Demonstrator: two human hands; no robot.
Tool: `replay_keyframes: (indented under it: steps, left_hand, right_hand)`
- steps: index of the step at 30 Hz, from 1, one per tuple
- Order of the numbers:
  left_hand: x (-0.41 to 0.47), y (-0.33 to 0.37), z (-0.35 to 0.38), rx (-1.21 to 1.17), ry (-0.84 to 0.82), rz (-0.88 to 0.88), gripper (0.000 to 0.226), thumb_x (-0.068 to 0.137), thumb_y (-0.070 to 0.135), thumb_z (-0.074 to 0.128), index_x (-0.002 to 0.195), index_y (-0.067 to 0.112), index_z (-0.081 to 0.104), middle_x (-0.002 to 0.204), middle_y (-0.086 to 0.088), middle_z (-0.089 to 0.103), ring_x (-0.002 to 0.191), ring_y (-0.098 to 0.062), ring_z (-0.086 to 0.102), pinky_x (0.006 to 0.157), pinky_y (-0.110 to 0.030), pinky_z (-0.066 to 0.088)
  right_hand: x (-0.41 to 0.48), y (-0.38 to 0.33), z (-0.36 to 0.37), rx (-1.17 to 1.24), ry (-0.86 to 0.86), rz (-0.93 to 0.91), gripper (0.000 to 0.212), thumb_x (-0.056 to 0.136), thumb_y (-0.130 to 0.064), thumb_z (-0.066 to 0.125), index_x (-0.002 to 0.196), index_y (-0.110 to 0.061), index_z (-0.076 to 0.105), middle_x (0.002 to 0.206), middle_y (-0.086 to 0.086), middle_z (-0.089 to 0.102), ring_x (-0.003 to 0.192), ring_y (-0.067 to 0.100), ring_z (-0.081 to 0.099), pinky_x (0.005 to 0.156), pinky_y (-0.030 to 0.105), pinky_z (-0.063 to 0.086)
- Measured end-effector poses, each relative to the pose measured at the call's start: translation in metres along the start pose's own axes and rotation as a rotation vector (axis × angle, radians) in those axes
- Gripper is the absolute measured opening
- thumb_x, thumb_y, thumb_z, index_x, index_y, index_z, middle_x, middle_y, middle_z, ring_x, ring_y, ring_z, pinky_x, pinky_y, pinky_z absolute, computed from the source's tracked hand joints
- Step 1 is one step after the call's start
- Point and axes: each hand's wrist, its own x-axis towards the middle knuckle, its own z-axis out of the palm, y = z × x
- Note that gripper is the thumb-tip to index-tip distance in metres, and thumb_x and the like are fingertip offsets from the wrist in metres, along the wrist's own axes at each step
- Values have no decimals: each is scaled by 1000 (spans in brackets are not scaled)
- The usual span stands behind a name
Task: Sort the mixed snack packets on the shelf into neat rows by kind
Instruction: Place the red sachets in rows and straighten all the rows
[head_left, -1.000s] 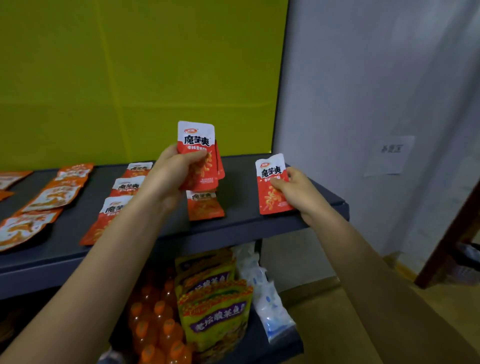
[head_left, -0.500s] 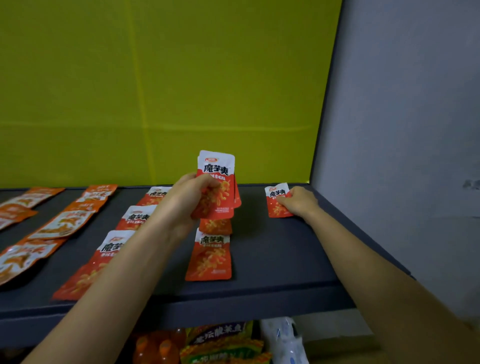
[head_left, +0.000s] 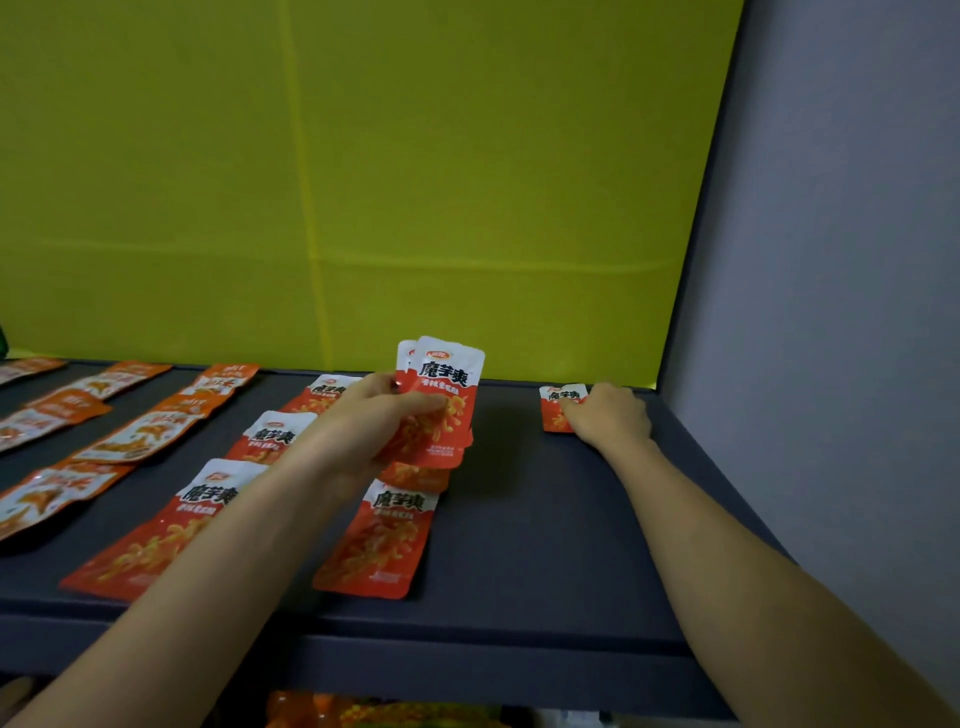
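Right hand (head_left: 610, 415) slid rearward, holding glossy packet (head_left: 558, 410) — left hand (head_left: 374, 421) gripping stack (head_left: 447, 395)

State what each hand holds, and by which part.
Left hand grips a stack of red-and-white foil snack packets by its left side; right hand holds one matching packet by its right edge.

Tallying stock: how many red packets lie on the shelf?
6 packets: three in the left column, two below the held stack, one under the right hand; more may hide behind it.
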Motion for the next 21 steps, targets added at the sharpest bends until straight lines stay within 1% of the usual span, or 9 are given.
replay_keyframes:
  steps: [3,5,8,9,11,14,16,18,21]
  left_hand:
    - [-2,0,12,3,-2,11,6,87,2,57,90,5,62,56,1,70,47,-9,66,45,-20,53]
    - [-5,-1,17,4,-4,24,7,86,3,58,91,6,62,54,3,69,45,-7,65,42,-18,50]
    - [-9,-4,23,-9,-10,40,15,85,4,60,100,6,60,58,3,69,45,-6,63,40,-16,47]
    - [-9,-5,26,-1,-13,43,18,85,5,61,103,6,59,63,2,69,46,-5,64,41,-15,47]
    - [-10,-7,34,31,-16,68,25,85,5,62,109,6,58,75,-1,68,53,-6,64,45,-16,48]
    - [-10,-13,48,51,-14,126,37,83,2,64,117,2,53,88,-5,67,69,-11,63,57,-19,52]
    - [-11,-18,58,42,-25,125,44,80,2,67,121,1,50,95,-7,67,74,-13,64,65,-23,54]
    - [-15,-22,67,3,-71,108,44,80,5,67,121,2,50,97,-7,68,75,-13,66,66,-22,56]
    - [-24,-28,78,-32,-132,67,29,89,8,56,117,6,49,96,-4,66,79,-13,64,64,-21,56]
  right_hand:
    - [-2,-1,-4,10,45,-43,62,93,-47,44,133,1,42,136,19,42,125,37,42,97,41,40]
    - [-5,-7,-13,97,79,-128,59,96,-49,32,122,0,52,128,20,51,117,35,48,92,40,40]
    - [-27,-25,-35,414,-81,-265,61,97,-53,22,84,-13,65,85,9,65,84,24,59,81,33,41]
    - [-40,-30,-43,518,-185,-295,60,96,-55,24,76,-16,65,74,3,62,69,17,55,73,29,40]
    - [-65,-32,-53,583,-350,-380,51,91,-59,36,82,-18,66,68,-4,58,55,9,46,57,22,36]
    - [-80,-19,-58,655,-450,-492,16,89,-39,57,88,-25,65,55,-17,60,45,-3,47,44,8,33]
    - [-80,-9,-64,686,-484,-481,10,89,-30,61,82,-24,65,54,-17,63,48,-5,50,48,8,36]
    - [-77,3,-70,725,-500,-426,8,87,-26,63,82,-22,67,72,-10,70,64,0,60,63,15,44]
    - [-70,25,-77,832,-448,-316,8,87,-22,62,83,-18,68,80,-7,71,70,3,65,79,19,48]
